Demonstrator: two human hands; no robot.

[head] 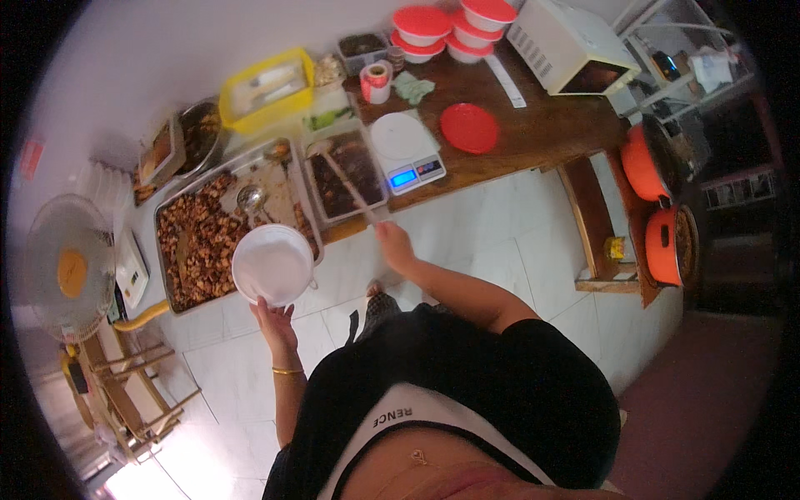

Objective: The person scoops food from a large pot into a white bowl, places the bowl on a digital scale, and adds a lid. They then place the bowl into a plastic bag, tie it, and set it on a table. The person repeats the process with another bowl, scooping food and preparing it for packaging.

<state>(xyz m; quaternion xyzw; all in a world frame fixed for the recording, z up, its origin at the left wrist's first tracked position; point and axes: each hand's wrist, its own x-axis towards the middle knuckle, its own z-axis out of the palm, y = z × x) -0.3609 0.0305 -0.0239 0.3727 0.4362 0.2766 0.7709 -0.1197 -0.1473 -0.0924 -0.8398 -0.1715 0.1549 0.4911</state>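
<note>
My left hand (275,322) holds a round white plastic tub (273,262) by its rim, over the near edge of a large metal tray (294,187). Diced brown cooked food (194,250) fills the tray's left part, and a metal ladle (252,199) lies in it. With my right hand (395,245) I grip the handle of a long ladle (350,187). Its head is over a clear plastic container (325,219) of dark sauce (356,159); whether it dips in is blurred. A white digital kitchen scale (405,150) with a lit blue display stands right of that container.
A red lid (470,128) lies on the wooden table (537,131). Lidded tubs (422,28) are stacked behind it, beside a white microwave oven (572,47). A yellow basket (269,90) stands at the back, a fan (70,269) at far left. Orange pots (664,247) stand at right.
</note>
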